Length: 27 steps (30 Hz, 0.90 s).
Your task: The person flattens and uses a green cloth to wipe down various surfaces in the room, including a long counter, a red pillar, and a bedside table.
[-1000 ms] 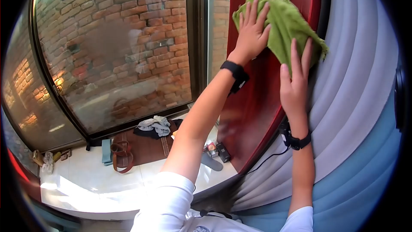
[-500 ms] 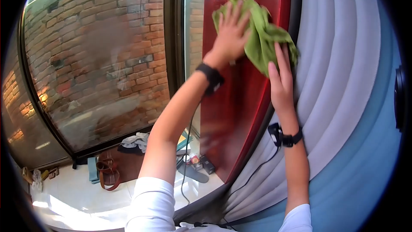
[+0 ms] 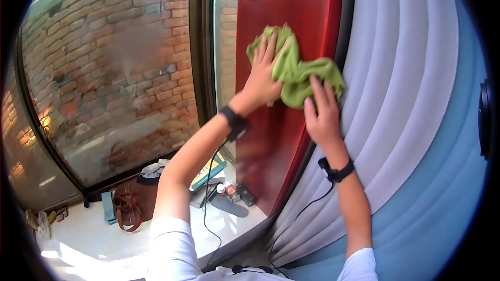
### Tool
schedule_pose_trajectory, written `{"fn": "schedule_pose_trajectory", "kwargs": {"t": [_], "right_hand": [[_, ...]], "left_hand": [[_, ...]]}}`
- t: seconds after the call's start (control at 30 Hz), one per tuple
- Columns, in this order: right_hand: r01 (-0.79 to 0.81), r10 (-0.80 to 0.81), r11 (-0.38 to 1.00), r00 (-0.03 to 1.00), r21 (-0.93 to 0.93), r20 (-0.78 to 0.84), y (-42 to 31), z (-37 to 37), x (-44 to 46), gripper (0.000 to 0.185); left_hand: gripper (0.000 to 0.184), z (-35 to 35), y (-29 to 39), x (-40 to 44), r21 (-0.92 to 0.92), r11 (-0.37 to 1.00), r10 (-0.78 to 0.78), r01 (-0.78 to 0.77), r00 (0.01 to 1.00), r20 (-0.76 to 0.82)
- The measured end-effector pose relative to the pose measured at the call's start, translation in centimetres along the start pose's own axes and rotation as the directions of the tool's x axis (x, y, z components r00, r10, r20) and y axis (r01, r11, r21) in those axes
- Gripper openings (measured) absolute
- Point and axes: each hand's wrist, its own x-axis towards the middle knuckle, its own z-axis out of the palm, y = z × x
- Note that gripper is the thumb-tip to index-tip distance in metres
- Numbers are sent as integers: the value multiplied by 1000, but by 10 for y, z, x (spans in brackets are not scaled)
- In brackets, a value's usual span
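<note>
A crumpled green cloth (image 3: 307, 80) lies against a glossy red panel (image 3: 291, 140), bunched between my two hands. My left hand (image 3: 264, 78) presses the cloth's left part to the panel, fingers apart and pointing up, with a fold of cloth over its thumb side. Against the cloth's lower right part, near the panel's edge, rest the fingertips of my right hand (image 3: 325, 114); its fingers are extended and its thumb is apart. A black band with a small device sits on each wrist, and a thin cable runs down from each.
Left of the panel are dark-framed glass panes (image 3: 114, 73) before a brick wall. A pale curtain (image 3: 396, 99) borders the panel's right side. On the low white ledge (image 3: 109, 242) lie a brown bag (image 3: 138, 203), a book (image 3: 208, 171), a small white bottle (image 3: 221, 189) and a black box (image 3: 245, 194).
Both hands and the green cloth have moved down and slightly left along the red panel. The cloth is now more bunched. The camera view has shifted a little.
</note>
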Motion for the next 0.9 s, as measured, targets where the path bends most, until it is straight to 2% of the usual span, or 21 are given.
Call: {"fn": "schedule_pose_trajectory", "kwargs": {"t": [0.1,0.13,0.17,0.23,0.27,0.3,0.33,0.37,0.4,0.43,0.47,0.5,0.53,0.57,0.6,0.67,0.7,0.77,0.8,0.83,0.9], "right_hand": [[28,-30,999,990,-16,-136,-3,1,44,50],[31,-32,999,991,-5,-127,-8,3,48,50],[33,-33,999,991,-3,-130,-12,6,51,50],[38,-36,999,992,13,-124,-15,13,47,49],[24,-26,1000,992,-18,-121,-14,16,35,48],[10,-16,999,993,-49,-119,-14,19,20,47],[-29,25,998,996,-49,-84,-15,20,4,46],[-31,28,999,997,-38,-78,-14,25,-17,46],[-84,79,993,995,-77,-65,-12,33,-41,45],[-137,131,984,990,-117,-53,-10,40,-66,44],[-165,164,981,986,-103,-16,-8,44,-92,43],[-190,193,978,981,-89,22,-12,44,-115,42],[-256,257,966,964,-22,68,-23,42,-132,41],[-319,312,947,942,44,119,-34,40,-149,40],[-353,340,932,930,81,140,-39,43,-177,41],[-421,380,888,898,184,220,-55,52,-232,41],[-463,394,853,874,242,285,-72,53,-256,42],[-516,361,820,803,249,474,-113,55,-288,44],[-505,329,828,790,245,517,-132,58,-306,44],[-494,295,834,775,245,559,-150,61,-324,45],[-518,239,809,722,279,649,-184,65,-346,41]], "left_hand": [[73,-10,-21,66,9,1000,-29,30,991,-132],[71,-10,-32,79,57,995,-67,80,978,-198],[69,7,-69,82,351,936,37,28,983,-178],[68,16,-51,72,187,958,-153,216,941,-303],[66,14,-28,59,64,946,-288,319,912,-292],[64,20,-19,41,43,938,-319,343,908,-273],[63,40,-31,12,302,920,-195,251,959,-204],[63,49,-22,-15,256,937,-194,236,964,-180],[63,54,-4,-41,-11,967,-250,254,943,-219],[67,52,21,-66,-182,945,-305,271,931,-200],[76,60,34,-97,-111,964,-257,242,954,-151],[84,71,45,-131,-269,913,-329,306,943,-44],[81,64,75,-152,-368,859,-397,356,917,-39],[76,77,84,-186,-432,831,-380,349,925,16],[73,64,114,-207,-380,831,-419,406,907,54],[59,52,154,-265,-430,645,-609,631,765,208],[54,54,162,-310,-424,582,-639,694,712,290],[52,12,189,-360,-249,548,-716,799,601,356],[52,-18,200,-375,-190,530,-731,827,558,391],[53,-47,210,-394,-127,529,-750,839,533,392],[51,-114,246,-403,61,409,-884,911,379,275]]}}
